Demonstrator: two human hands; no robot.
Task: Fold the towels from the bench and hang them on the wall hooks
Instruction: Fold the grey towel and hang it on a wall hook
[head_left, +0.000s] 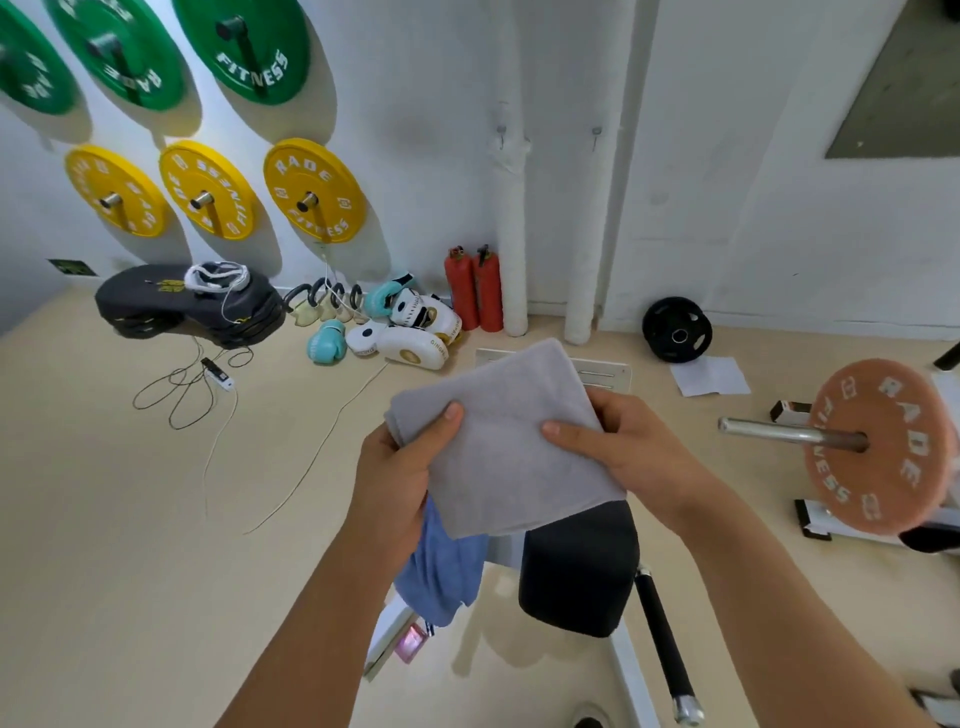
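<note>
Grey towel (511, 441), folded into a rough square, held up mid-frame over the black bench pad (579, 569). Left hand (400, 467) gripping the left edge, thumb on top and fingers curled underneath. Right hand (618, 441) pinching the right edge, thumb flat across the cloth. Blue towel (441, 566) hanging just below the grey one, under the left hand, draped off the bench's left side; can't tell if the left hand is holding it too. Two small wall hooks (596, 132) up top centre on the white wall, both bare. Yellow plates (311, 189) and green plates (244, 47) mounted upper left. Red extinguishers (474, 296) by the white pipes, boxing gloves and pads (405, 327) on the floor to their left. Pink plate (878, 447) on a bar at the right edge.
</note>
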